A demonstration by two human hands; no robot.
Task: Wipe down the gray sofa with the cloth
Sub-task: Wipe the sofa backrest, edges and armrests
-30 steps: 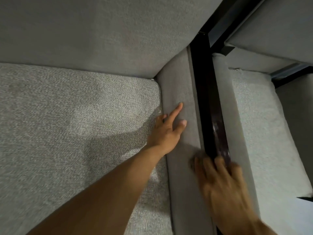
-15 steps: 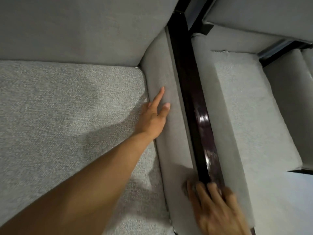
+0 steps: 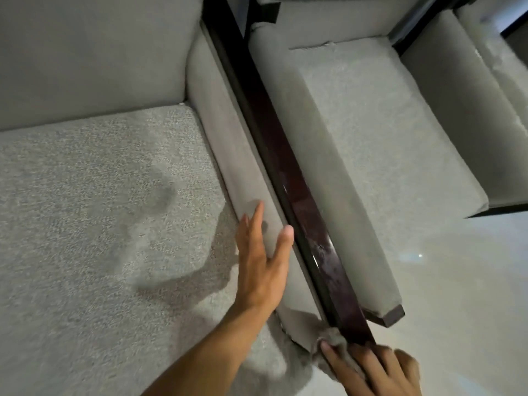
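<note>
While the right hand presses a gray cloth on the near end of the dark wood armrest, the left hand rests flat and empty on the sofa arm pad. Next, I think, wipe the pad.

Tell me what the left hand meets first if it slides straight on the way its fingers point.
The left hand lies flat on the gray armrest, fingers pointing along it. It probably just keeps sliding along the fabric toward the backrest; depth is unclear.
</note>
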